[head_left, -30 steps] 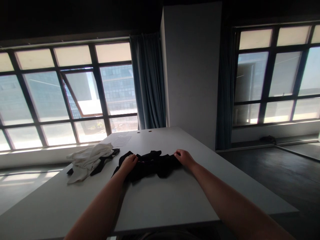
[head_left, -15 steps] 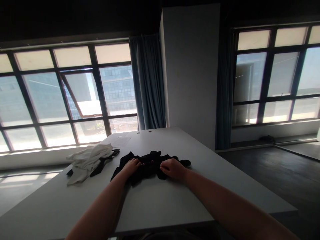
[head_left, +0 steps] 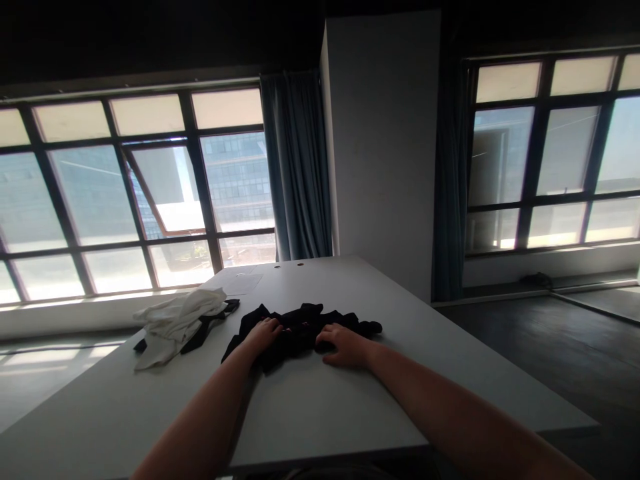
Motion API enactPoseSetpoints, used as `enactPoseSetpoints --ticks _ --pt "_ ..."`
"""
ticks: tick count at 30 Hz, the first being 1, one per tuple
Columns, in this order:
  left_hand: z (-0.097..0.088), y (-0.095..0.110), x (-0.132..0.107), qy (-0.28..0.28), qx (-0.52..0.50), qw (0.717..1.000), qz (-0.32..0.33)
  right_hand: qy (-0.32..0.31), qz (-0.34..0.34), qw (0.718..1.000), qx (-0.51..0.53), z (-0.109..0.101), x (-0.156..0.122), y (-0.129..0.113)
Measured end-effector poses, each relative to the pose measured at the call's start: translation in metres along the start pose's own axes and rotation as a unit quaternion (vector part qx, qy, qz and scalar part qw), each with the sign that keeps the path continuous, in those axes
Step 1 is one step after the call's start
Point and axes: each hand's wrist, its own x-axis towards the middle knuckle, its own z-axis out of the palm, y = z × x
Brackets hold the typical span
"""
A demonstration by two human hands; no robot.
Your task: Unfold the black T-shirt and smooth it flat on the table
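Note:
A crumpled black garment (head_left: 305,325) lies in the middle of a long white table (head_left: 320,407). My left hand (head_left: 261,333) rests on the garment's left part with its fingers curled onto the cloth. My right hand (head_left: 345,347) lies on the garment's front right edge, knuckles up, fingers bent down against the fabric. Whether either hand is pinching the cloth is hard to make out in the dim light.
A heap of white cloth over something dark (head_left: 175,321) lies at the table's left. A sheet of paper (head_left: 240,283) sits farther back. Beyond the table are large windows, a blue curtain (head_left: 297,167) and a white pillar (head_left: 383,147). Dark floor lies to the right.
My right hand has moved left from the garment's far right end to its front middle, leaving the right tip of the cloth uncovered. My left hand has barely shifted.

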Motion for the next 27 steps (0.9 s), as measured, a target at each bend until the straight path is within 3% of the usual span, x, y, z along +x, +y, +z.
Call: enactPoseSetpoints --ticks 8,14,20,23,27 --pt "0.001 -0.001 0.000 0.004 0.004 1.000 -0.002 0.020 -0.028 0.999 -0.031 0.009 0.005 0.009" --pt "-0.001 0.001 0.000 0.009 0.000 1.000 -0.002 0.011 0.030 0.997 0.069 -0.001 0.001 0.016" --pt "-0.011 0.011 -0.005 -0.005 0.007 0.998 -0.063 -0.020 0.046 0.980 0.191 -0.010 0.002 0.031" --pt "-0.016 0.014 -0.007 0.020 -0.006 0.998 -0.064 0.004 0.059 0.965 0.254 -0.015 0.003 0.038" --pt "-0.025 0.018 -0.009 0.062 -0.028 0.995 -0.073 0.083 0.085 0.930 0.348 -0.024 -0.001 0.040"
